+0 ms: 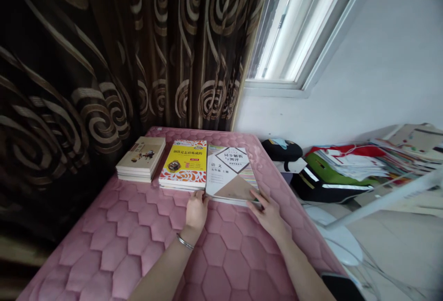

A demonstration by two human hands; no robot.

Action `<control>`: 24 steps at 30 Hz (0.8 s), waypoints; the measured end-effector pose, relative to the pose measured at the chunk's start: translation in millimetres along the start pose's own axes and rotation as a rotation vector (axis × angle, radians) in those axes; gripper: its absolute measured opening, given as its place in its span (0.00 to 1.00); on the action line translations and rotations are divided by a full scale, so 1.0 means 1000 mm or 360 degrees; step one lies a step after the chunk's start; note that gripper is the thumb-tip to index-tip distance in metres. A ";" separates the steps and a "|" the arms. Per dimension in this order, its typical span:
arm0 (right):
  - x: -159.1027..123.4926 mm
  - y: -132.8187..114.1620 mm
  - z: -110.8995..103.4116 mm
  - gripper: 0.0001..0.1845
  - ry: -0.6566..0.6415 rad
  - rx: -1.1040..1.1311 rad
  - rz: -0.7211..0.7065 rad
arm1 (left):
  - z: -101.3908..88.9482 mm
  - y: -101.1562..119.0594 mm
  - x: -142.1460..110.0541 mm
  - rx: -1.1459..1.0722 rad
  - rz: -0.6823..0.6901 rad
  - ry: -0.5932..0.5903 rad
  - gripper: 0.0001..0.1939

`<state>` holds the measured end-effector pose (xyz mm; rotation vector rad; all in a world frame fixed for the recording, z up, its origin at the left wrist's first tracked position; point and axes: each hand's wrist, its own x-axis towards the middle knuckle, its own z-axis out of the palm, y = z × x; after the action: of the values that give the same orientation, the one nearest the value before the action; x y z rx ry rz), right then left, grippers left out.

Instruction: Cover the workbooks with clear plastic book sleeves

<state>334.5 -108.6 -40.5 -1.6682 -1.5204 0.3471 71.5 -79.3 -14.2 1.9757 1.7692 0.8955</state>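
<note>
Three piles of books lie in a row on a pink quilted surface (145,236). A stack of pale books (141,158) is at the left, a yellow-covered stack (184,165) in the middle, and a grey and white stack (230,171) at the right. My left hand (196,212) rests against the near left corner of the grey and white stack, fingers curled on its edge. At the stack's near right corner, my right hand (268,213) lies with fingers extended along the edge. A bracelet (185,242) circles my left wrist.
A dark curtain (104,51) with swirl patterns hangs behind the pink surface. A window (297,24) is at the upper right. To the right lie a black item (281,149), a pile of papers and books (363,162) and a white rail (387,199).
</note>
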 end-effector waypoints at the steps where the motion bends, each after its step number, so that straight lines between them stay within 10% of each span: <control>1: -0.002 0.002 0.000 0.29 -0.0001 0.0003 -0.0013 | 0.000 0.000 0.000 -0.0002 -0.0007 -0.0014 0.05; 15: 0.003 0.025 0.006 0.28 -0.0033 -0.0009 0.0074 | -0.016 -0.004 -0.007 -0.0104 -0.0069 -0.0181 0.13; 19: 0.003 0.021 0.000 0.26 0.0019 -0.0081 -0.0028 | -0.086 -0.061 -0.015 -0.0249 -0.0171 -0.0075 0.02; 24: -0.022 -0.057 0.019 0.22 0.0448 -0.0149 -0.0166 | -0.209 -0.170 0.012 -0.0395 -0.0574 0.0775 0.01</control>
<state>277.2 -125.8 -17.9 -1.6244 -1.4214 -0.0155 -192.6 -71.5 36.8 1.2967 2.0513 1.4645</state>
